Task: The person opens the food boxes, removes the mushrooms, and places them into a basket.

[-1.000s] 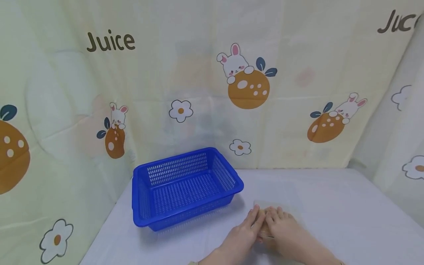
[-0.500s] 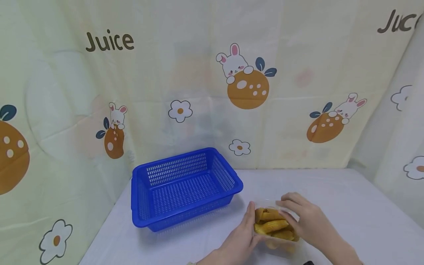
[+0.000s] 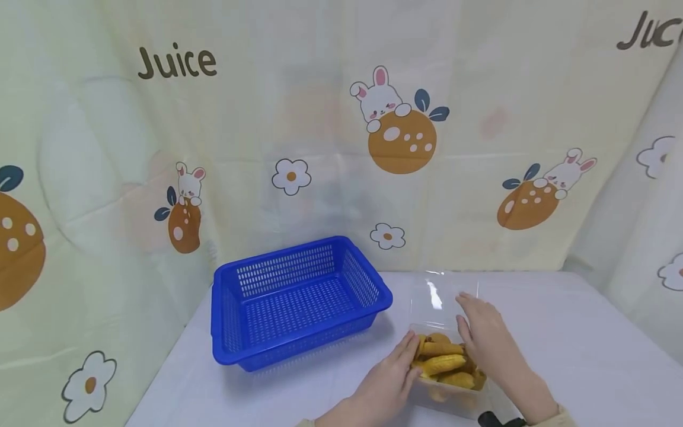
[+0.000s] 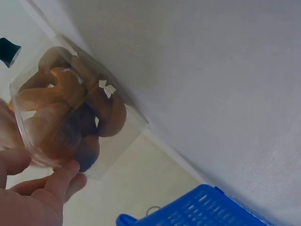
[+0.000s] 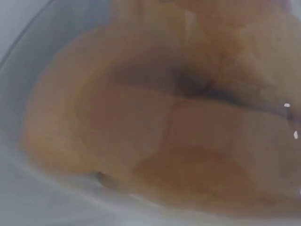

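A clear plastic box (image 3: 445, 398) stands on the table in the head view, filled with several yellow-brown, elongated pieces of food (image 3: 443, 363). Its clear hinged lid (image 3: 427, 299) is raised at the far side and catches the light. My left hand (image 3: 386, 379) rests along the box's left wall, fingers fairly straight, thumb near the front corner. In the left wrist view, the fingertips (image 4: 69, 172) touch the box wall. My right hand (image 3: 488, 335) is at the right side of the lid with fingers extended. The right wrist view is a blurred close-up of the food (image 5: 127, 117) through plastic.
To the left of the box stands a blue perforated basket (image 3: 299, 296) with nothing in it. A white cloth covers the table (image 3: 560, 344), and a printed curtain (image 3: 320, 118) hangs behind. A black object (image 3: 491, 420) shows by the right wrist.
Both hands covered the box top earlier. The right hand has moved right and away, and the lid has swung up to the far side, uncovering the food. The left hand stays at the left wall.
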The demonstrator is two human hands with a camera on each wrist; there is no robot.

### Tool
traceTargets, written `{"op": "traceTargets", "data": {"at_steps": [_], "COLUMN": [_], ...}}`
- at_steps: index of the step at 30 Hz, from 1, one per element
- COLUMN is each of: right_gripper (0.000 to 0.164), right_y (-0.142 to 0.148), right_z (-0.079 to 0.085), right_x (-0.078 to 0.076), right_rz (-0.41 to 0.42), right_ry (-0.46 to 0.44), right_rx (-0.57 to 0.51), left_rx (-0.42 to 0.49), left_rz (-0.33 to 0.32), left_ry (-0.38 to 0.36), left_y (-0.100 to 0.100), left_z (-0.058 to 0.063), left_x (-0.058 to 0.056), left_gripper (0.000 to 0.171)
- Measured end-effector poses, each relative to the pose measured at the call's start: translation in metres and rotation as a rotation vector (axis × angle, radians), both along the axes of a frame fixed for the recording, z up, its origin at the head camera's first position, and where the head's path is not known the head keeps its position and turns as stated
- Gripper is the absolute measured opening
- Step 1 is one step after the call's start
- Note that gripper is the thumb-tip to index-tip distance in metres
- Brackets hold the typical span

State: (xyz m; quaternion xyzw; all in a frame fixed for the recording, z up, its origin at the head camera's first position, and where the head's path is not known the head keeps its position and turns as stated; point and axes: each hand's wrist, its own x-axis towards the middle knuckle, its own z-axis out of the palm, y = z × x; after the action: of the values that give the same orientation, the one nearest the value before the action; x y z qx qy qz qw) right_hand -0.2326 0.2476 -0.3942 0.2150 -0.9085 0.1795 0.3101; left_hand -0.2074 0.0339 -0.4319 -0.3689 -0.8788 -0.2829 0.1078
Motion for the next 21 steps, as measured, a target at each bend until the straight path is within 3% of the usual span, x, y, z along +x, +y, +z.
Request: {"op": "traceTargets", "data": {"at_steps": [2, 5, 8, 12, 15, 21], "right_gripper": [0.032, 0.045, 0.053, 0.051, 0.05, 0.054], "right_y": [0.001, 0.003, 0.005, 0.008, 0.009, 0.01], "right_z": [-0.003, -0.005, -0.005, -0.002, 0.0, -0.002], "right_x": [0.001, 0.0, 0.0, 0.004, 0.012, 0.04], "right_rz": [0.004, 0.034, 0.065, 0.082, 0.095, 0.09], "right_ry": [-0.2, -0.466, -0.574, -0.548, -0.516, -0.396], "right_rx": [0.006, -0.018, -0.054, -0.127, -0.171, -0.112], "left_rx": [0.0, -0.004, -0.011, -0.016, -0.007, 0.014], "left_rz": [-0.005, -0.016, -0.021, -0.017, -0.014, -0.026], "left_ry": [0.002, 0.003, 0.02, 0.072, 0.069, 0.026], "left_y": [-0.001, -0.002, -0.003, -0.004, -0.004, -0.006], "left_z": [0.0, 0.0, 0.001, 0.004, 0.006, 0.008], "left_x": [-0.001, -0.003, -0.004, -0.005, -0.007, -0.017], "left_gripper": [0.048, 0.048, 0.048, 0.048, 0.045, 0.043]}}
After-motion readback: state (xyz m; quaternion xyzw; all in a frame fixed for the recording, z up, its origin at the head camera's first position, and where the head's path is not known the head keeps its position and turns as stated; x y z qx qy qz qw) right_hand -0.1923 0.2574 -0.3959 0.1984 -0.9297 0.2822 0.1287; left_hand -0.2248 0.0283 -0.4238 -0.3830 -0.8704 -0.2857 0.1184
